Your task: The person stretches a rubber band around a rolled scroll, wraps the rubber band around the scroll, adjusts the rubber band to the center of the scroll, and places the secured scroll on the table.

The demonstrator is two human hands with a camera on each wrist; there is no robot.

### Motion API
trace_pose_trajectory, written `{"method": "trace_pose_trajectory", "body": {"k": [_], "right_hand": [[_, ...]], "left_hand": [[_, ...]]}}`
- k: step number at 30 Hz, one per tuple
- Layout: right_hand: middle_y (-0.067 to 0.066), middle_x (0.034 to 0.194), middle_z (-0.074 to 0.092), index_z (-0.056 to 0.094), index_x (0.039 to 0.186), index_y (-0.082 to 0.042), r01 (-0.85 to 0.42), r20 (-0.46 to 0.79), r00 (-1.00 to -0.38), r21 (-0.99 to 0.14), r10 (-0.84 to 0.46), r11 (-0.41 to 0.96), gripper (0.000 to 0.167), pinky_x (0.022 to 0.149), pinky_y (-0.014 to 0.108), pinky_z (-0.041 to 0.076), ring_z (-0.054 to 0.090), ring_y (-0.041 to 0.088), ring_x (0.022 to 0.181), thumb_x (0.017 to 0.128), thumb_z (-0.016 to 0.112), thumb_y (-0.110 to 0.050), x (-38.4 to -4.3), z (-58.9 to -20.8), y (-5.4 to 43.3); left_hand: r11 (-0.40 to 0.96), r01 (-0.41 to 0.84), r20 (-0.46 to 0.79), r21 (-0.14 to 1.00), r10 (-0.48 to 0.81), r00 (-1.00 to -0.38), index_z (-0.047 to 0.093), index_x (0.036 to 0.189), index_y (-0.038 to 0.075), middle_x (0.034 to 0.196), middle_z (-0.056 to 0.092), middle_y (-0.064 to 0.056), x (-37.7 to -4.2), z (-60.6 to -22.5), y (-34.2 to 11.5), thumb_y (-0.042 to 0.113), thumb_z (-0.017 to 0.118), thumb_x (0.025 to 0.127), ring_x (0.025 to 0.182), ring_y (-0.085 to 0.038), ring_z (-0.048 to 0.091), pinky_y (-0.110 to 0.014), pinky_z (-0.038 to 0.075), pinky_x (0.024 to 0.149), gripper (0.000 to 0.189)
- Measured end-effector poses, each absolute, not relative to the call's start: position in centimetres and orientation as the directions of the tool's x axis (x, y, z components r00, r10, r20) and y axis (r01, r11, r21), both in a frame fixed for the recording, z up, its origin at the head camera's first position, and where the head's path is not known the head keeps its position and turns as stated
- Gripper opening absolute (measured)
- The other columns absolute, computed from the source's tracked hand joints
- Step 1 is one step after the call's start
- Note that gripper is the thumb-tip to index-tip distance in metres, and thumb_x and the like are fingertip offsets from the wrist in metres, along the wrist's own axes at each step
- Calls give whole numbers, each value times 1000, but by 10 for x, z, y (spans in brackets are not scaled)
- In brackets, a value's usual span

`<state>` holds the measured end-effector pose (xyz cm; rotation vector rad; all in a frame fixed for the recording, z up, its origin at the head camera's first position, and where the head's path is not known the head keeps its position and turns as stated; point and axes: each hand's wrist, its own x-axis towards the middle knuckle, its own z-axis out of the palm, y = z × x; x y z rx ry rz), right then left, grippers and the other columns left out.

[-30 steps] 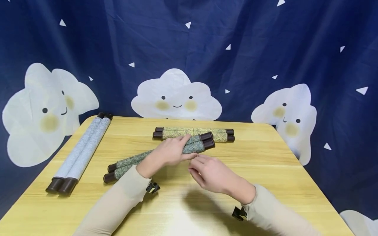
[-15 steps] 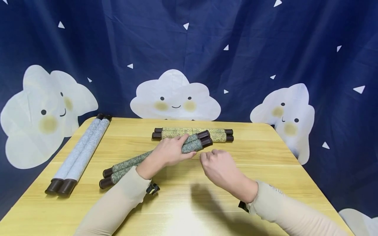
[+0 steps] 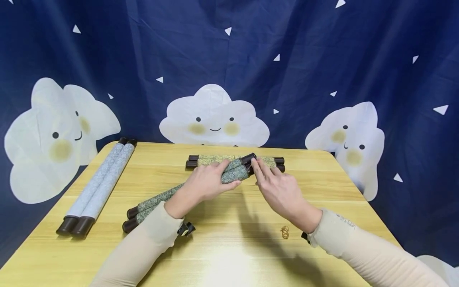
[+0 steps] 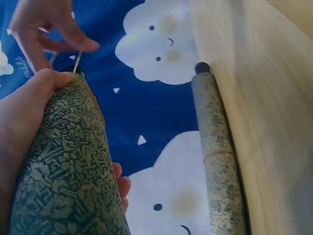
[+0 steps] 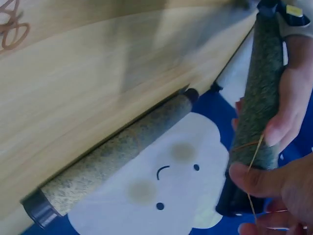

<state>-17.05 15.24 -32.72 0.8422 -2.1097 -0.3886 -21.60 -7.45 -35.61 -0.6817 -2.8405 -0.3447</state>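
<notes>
My left hand (image 3: 206,182) grips a pair of green patterned scrolls (image 3: 234,173) with dark end knobs, tilted with the right end raised. At that end my right hand (image 3: 281,191) pinches a thin rubber band (image 5: 254,161) and draws it out from the scrolls. In the right wrist view, my right thumb (image 5: 259,181) presses beside the band near the dark knobs. The left wrist view shows the green cloth (image 4: 73,161) up close, with the left thumb (image 4: 29,100) along it. Several loose brown rubber bands (image 3: 285,232) lie on the table below my right wrist.
Behind the hands, a pair of yellow patterned scrolls (image 3: 208,161) lies across the table (image 3: 322,195), with a rubber band (image 4: 217,154) round its middle. A longer pair of pale blue scrolls (image 3: 97,187) lies along the left side. A dark blue cloud-print curtain (image 3: 297,79) hangs behind.
My right hand has moved up and right to the scrolls' dark end, its fingers extending from a curled fist. Loose rubber bands are now in sight on the table. The left hand keeps its grip.
</notes>
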Motion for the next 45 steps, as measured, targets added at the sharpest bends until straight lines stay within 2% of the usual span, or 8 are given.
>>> {"method": "trace_pose_trajectory", "body": {"k": [4,8,11,16,23,30,38,45], "right_hand": [[14,141,52,45,144,0,-499,559,-490,450,-669,741,80,58,36,58,63,32,111,80,80,-32,-179,-327,161],[15,146,47,41,147,-2,-610,537,-486,356,-689,708,94,90,42,54,52,31,126,73,84,-40,-190,-327,172],[14,147,46,41,148,-3,-682,514,-458,321,-725,658,98,99,45,47,48,30,131,71,84,-44,-195,-326,180],[11,147,47,43,148,-8,-760,493,-402,290,-771,582,99,102,49,44,47,29,132,68,80,-54,-201,-324,190],[10,142,53,47,146,-11,-815,506,-284,319,-814,483,101,107,47,40,51,26,129,67,73,-68,-206,-327,197],[11,139,56,50,144,-10,-826,533,-192,366,-824,429,95,104,46,43,53,25,126,72,71,-69,-208,-330,201],[10,131,61,56,137,-8,-862,567,-50,391,-822,322,56,97,44,49,58,23,120,98,53,-48,-210,-335,193],[9,130,63,58,135,-5,-878,542,5,406,-841,256,49,87,40,55,65,23,110,102,49,-40,-210,-342,190]], "left_hand": [[850,503,279,158,450,-848,47,141,18,121,65,-14,-213,-352,-73,78,40,86,86,-33,66,-43,54,70,82],[824,547,293,147,492,-820,47,143,18,120,65,-14,-211,-352,-74,77,44,86,85,-32,67,-43,55,71,82],[803,578,289,146,524,-801,45,146,18,125,64,-14,-211,-354,-75,75,48,86,88,-33,67,-44,56,75,83],[749,652,294,120,600,-744,45,147,18,127,63,-13,-211,-355,-77,74,50,86,83,-28,68,-39,57,75,83],[673,736,271,77,696,-665,45,146,17,124,65,-12,-208,-353,-79,75,48,86,58,-12,55,-24,50,57,84],[646,761,263,61,725,-636,45,147,19,124,65,-8,-206,-352,-79,76,47,85,62,-10,55,-23,50,58,84],[528,848,287,42,807,-517,44,147,12,123,65,-8,-202,-352,-74,68,53,87,59,-7,52,-21,49,57,83],[531,847,244,26,818,-521,41,149,11,116,67,-7,-202,-355,-73,70,51,88,53,-4,45,-17,42,50,86]]}}
